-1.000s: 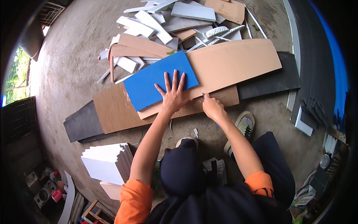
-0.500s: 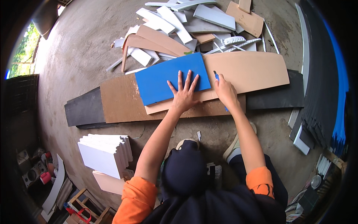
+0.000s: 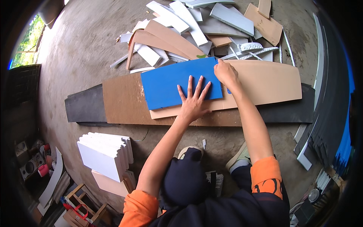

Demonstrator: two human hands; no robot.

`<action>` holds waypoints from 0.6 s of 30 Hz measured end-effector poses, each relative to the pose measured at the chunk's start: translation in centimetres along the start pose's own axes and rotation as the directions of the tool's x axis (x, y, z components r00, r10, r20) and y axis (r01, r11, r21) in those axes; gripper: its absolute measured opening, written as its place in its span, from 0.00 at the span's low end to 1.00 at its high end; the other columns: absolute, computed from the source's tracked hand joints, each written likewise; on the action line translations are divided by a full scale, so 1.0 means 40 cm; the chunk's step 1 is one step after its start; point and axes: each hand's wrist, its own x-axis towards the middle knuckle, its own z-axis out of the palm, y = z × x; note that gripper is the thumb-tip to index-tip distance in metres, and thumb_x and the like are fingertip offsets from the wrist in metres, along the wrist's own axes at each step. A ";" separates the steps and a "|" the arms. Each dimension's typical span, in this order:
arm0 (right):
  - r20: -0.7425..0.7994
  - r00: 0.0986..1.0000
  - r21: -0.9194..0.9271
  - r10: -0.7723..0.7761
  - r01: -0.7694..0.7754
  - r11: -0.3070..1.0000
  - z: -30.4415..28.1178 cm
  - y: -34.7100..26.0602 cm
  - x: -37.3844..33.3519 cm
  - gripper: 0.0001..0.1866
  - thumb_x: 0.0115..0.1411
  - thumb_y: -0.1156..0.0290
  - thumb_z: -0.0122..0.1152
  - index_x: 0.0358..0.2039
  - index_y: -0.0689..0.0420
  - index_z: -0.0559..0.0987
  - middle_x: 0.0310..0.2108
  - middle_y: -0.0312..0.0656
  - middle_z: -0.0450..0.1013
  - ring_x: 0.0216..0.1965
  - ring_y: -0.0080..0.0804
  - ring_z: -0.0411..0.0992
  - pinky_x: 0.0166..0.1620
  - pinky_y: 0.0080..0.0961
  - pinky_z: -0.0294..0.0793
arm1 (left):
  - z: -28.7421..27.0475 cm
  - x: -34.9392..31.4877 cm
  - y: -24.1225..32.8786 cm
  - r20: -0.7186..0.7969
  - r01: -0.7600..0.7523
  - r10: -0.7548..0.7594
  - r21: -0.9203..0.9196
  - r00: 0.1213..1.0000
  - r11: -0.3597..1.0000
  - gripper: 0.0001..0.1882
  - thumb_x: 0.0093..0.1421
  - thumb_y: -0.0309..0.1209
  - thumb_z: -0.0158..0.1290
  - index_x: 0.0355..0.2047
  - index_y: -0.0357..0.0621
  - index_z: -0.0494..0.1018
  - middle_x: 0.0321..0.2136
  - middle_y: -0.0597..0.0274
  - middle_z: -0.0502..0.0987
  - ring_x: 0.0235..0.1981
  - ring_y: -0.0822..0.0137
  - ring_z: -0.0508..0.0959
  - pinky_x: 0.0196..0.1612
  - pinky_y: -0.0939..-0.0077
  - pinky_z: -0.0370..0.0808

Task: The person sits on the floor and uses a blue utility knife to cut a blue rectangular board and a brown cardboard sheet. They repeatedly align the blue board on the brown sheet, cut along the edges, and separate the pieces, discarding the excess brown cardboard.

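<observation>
My left hand [image 3: 194,104] lies flat with its fingers spread on a blue rectangular sheet [image 3: 162,85], pressing it onto a longer beige foam-like sheet [image 3: 268,81]. At the blue sheet's far right corner, my right hand [image 3: 227,73] is closed round a blue utility knife [image 3: 228,91]. The handle's end shows below my fist; the blade is hidden. Under the beige sheet is a brown board [image 3: 123,98], resting on dark grey sheet material [image 3: 85,106].
Beyond the boards lies a heap of white and beige offcuts [image 3: 185,28]. A stack of white pieces [image 3: 100,153] stands near left, above beige pieces [image 3: 109,183]. Black sheets [image 3: 325,109] lean along the right side. My feet are on the concrete floor [image 3: 159,142] below the boards.
My right hand has moved the knife away from me, up to the far corner of the blue sheet. My left hand stays pressed on the blue sheet. The whole view has shifted slightly.
</observation>
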 end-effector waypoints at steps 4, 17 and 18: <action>0.404 0.902 0.058 0.152 -0.191 0.980 -0.054 -0.021 0.028 0.19 0.54 0.68 0.42 0.45 0.61 0.69 0.41 0.53 0.71 0.43 0.48 0.70 0.46 0.40 0.69 | -0.001 0.002 0.003 0.020 0.019 -0.019 0.032 1.000 0.999 0.58 0.32 0.51 0.63 0.62 0.61 0.42 0.63 0.60 0.38 0.63 0.46 0.33 0.52 0.26 0.32; 0.323 0.938 -0.019 0.124 -0.124 0.992 0.063 0.130 -0.414 0.16 0.57 0.67 0.39 0.43 0.63 0.64 0.34 0.63 0.71 0.41 0.59 0.69 0.45 0.48 0.66 | 0.008 -0.002 0.007 -0.047 0.018 -0.015 0.051 0.999 0.999 0.59 0.30 0.49 0.65 0.61 0.63 0.43 0.63 0.64 0.39 0.63 0.48 0.33 0.51 0.25 0.31; 0.318 0.939 -0.016 0.127 -0.129 0.992 0.073 0.139 -0.438 0.17 0.57 0.66 0.40 0.43 0.63 0.64 0.32 0.63 0.71 0.40 0.59 0.69 0.45 0.48 0.67 | 0.005 -0.001 0.006 0.010 0.024 -0.024 0.051 1.000 0.998 0.58 0.33 0.49 0.63 0.62 0.61 0.40 0.63 0.62 0.36 0.63 0.47 0.31 0.50 0.25 0.31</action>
